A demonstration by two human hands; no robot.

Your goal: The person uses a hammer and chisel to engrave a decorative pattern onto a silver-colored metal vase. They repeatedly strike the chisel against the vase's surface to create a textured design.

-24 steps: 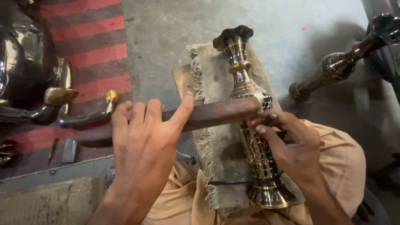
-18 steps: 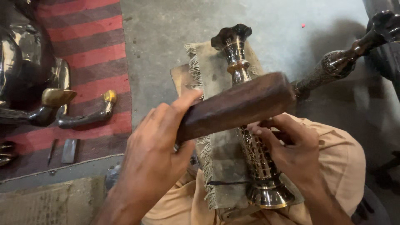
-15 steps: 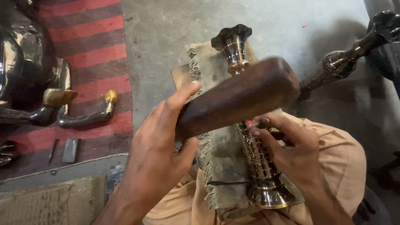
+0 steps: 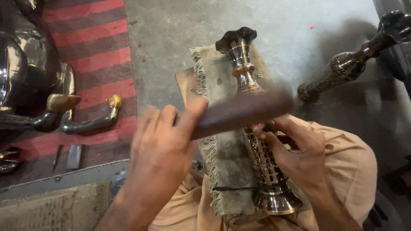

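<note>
A tall engraved metal vase [image 4: 250, 107] lies along a frayed cloth pad [image 4: 216, 85] on a wooden board over my lap, its flared mouth pointing away from me. My left hand [image 4: 160, 149] grips a dark wooden mallet [image 4: 244, 113], blurred with motion, held across the vase's middle. My right hand [image 4: 295, 152] rests on the vase's patterned body and pinches a small tool against it; the tool itself is mostly hidden by the fingers.
A second dark metal vase [image 4: 351, 64] lies on the concrete floor at the upper right. On the red striped rug [image 4: 85, 64] at left lie curved metal pieces [image 4: 81, 117] with brass tips, a large shiny vessel [image 4: 17, 81] and a small flat chisel [image 4: 75, 156].
The mallet rose with its head tilted up toward me, then came back down; now it lies level across the vase again. My right hand stayed on the vase.
</note>
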